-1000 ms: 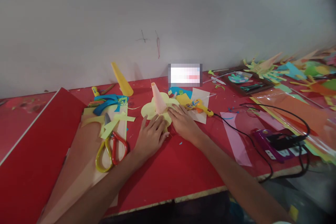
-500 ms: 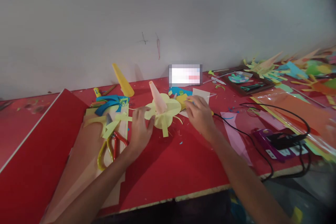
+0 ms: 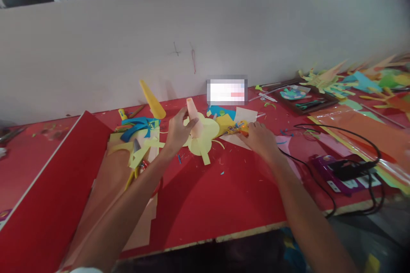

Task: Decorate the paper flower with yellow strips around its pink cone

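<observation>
A pale pink paper cone (image 3: 194, 126) stands on a light yellow, petal-shaped paper piece (image 3: 209, 130) with a strip hanging toward me. My left hand (image 3: 177, 132) has its thumb and fingers around the cone's left side. My right hand (image 3: 260, 136) is closed on a yellow glue gun (image 3: 244, 127) that lies on the table with a small orange light; its black cord runs off to the right. The fingers partly hide the gun. Beside my left forearm lie scissors or pliers with yellow and red handles (image 3: 130, 179), mostly covered by the arm.
A yellow cone (image 3: 153, 100) and blue paper strips (image 3: 137, 127) sit at the back left. A red board (image 3: 60, 187) slants along the left. To the right are a purple power strip (image 3: 339, 175), a dark tray (image 3: 315, 104) and orange sheets (image 3: 355, 132). A white panel (image 3: 128, 59) stands behind.
My left hand has moved up and right from beside the yellow paper to the pink cone and taken hold of it. My right hand has shifted right onto the glue gun.
</observation>
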### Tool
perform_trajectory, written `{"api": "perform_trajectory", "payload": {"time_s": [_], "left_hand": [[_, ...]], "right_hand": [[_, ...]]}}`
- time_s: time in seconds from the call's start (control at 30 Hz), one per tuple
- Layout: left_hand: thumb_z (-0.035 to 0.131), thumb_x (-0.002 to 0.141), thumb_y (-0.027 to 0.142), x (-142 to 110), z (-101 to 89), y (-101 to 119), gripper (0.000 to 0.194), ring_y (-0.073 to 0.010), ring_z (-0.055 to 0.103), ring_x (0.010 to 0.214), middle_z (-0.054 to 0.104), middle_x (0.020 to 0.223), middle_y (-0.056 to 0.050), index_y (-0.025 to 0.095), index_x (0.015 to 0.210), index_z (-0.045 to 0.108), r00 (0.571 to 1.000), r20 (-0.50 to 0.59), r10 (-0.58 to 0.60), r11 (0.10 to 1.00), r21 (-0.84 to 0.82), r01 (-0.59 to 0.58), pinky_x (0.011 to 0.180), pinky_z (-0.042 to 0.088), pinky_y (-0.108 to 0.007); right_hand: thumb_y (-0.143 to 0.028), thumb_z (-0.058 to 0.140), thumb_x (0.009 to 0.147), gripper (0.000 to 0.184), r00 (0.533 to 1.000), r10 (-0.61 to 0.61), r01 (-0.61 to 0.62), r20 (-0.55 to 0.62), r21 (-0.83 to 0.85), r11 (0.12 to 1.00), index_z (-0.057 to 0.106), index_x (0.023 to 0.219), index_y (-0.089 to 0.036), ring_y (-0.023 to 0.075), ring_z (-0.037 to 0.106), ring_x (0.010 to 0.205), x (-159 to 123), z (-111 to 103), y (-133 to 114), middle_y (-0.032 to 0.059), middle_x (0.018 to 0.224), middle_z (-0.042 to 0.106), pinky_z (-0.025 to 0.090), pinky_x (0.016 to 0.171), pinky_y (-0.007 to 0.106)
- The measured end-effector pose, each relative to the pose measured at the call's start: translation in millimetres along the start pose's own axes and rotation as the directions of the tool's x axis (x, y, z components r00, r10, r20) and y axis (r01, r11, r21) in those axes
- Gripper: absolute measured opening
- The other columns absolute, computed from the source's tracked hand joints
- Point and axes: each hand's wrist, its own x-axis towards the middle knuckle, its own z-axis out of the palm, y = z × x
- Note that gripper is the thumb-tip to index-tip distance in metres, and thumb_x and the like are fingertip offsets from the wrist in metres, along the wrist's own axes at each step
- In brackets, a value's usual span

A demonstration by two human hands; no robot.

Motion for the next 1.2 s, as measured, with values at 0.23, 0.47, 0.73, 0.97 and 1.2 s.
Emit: {"api": "perform_trajectory", "payload": {"time_s": [0.23, 0.47, 0.73, 0.97, 1.2], "left_hand": [[0.081, 0.081, 0.03, -5.3, -5.8, 33.4, 0.035, -0.0196, 0.067, 0.094, 0.069, 0.104, -0.005, 0.02, 0.109, 0.062, 0.98, -0.18, 0.083, 0.984, 0.173, -0.052, 0.081, 0.057, -0.035], [0.083, 0.079, 0.031, -23.2, 12.3, 21.0, 0.035, -0.018, 0.059, 0.088, 0.058, 0.098, -0.003, 0.021, 0.1, 0.057, 0.971, -0.221, 0.095, 0.964, 0.264, -0.035, 0.074, 0.051, -0.033], [0.082, 0.079, 0.03, -38.4, 23.2, 2.2, 0.035, -0.0147, 0.054, 0.079, 0.052, 0.091, 0.0, 0.021, 0.091, 0.051, 0.971, -0.239, 0.026, 0.982, 0.19, 0.02, 0.068, 0.047, -0.03], [0.079, 0.083, 0.038, -30.9, 1.3, 27.9, 0.035, -0.016, 0.059, 0.086, 0.056, 0.096, -0.001, 0.021, 0.096, 0.051, 0.945, -0.323, 0.047, 0.996, 0.087, -0.02, 0.077, 0.052, -0.033], [0.079, 0.082, 0.037, -33.9, 12.5, 31.2, 0.036, -0.0156, 0.058, 0.085, 0.055, 0.095, -0.001, 0.021, 0.096, 0.05, 0.948, -0.316, 0.037, 0.995, 0.1, -0.005, 0.076, 0.05, -0.032]], "right_hand": [[-0.044, 0.06, 0.092, 0.036, 0.99, 0.055, -0.043, -0.128, 0.092, 0.995, 0.066, 0.11, -0.013, 0.0354, 0.059, 0.11, 4.8, -0.2, 9.8, 0.02, 0.113, 0.063, 0.048, 0.084, 0.042], [-0.05, 0.059, 0.092, 0.05, 0.965, 0.202, -0.171, -0.169, 0.183, 0.968, 0.054, 0.125, -0.012, 0.0316, 0.066, 0.097, 4.9, -7.8, 10.4, 0.0199, 0.12, 0.063, 0.045, 0.071, 0.036], [-0.051, 0.057, 0.093, 0.049, 0.962, 0.259, -0.235, -0.084, 0.218, 0.947, 0.052, 0.125, -0.016, 0.0334, 0.068, 0.094, 8.5, -6.7, 5.8, 0.0149, 0.097, 0.073, 0.043, 0.075, 0.037], [-0.049, 0.057, 0.091, 0.045, 0.948, 0.27, -0.215, -0.168, 0.283, 0.935, 0.055, 0.121, -0.015, 0.0318, 0.066, 0.09, 8.9, -6.5, 5.9, 0.0137, 0.094, 0.072, 0.04, 0.074, 0.035], [-0.05, 0.056, 0.09, 0.045, 0.914, 0.313, -0.218, -0.258, 0.339, 0.915, 0.055, 0.117, -0.015, 0.0313, 0.063, 0.086, 10.4, -5.6, 11.2, 0.0141, 0.094, 0.069, 0.039, 0.072, 0.036]]}}
